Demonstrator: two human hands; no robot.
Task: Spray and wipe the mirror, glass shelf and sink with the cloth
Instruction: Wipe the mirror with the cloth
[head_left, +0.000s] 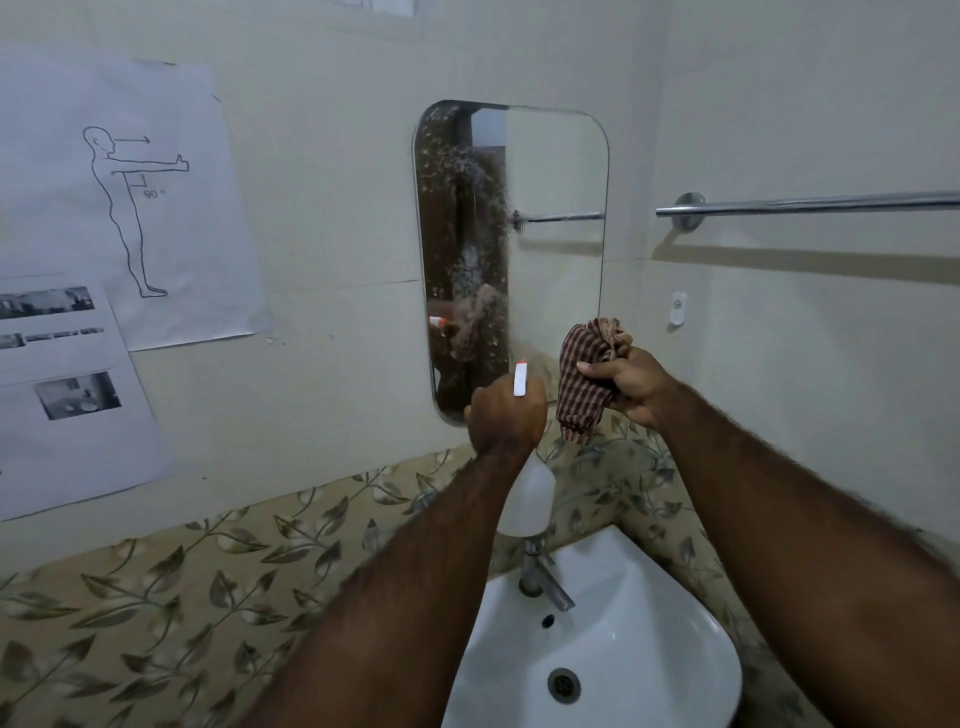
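A tall rounded mirror (550, 218) hangs on the wall, its left half speckled with spray droplets. My left hand (506, 415) grips a white spray bottle (527, 501) just below the mirror's lower edge, the nozzle pointing at the glass. My right hand (628, 387) holds a bunched red-and-cream checked cloth (587, 374) beside the mirror's lower right corner, apart from the glass. The white sink (649, 623) with its metal tap (540, 577) sits below my arms. No glass shelf is in view.
A metal towel rail (810, 202) runs along the right wall at mirror height. Paper posters (130, 208) are taped to the wall on the left. Leaf-patterned tiles (182, 597) line the wall around the sink. A small white hook (678, 307) is fixed under the rail.
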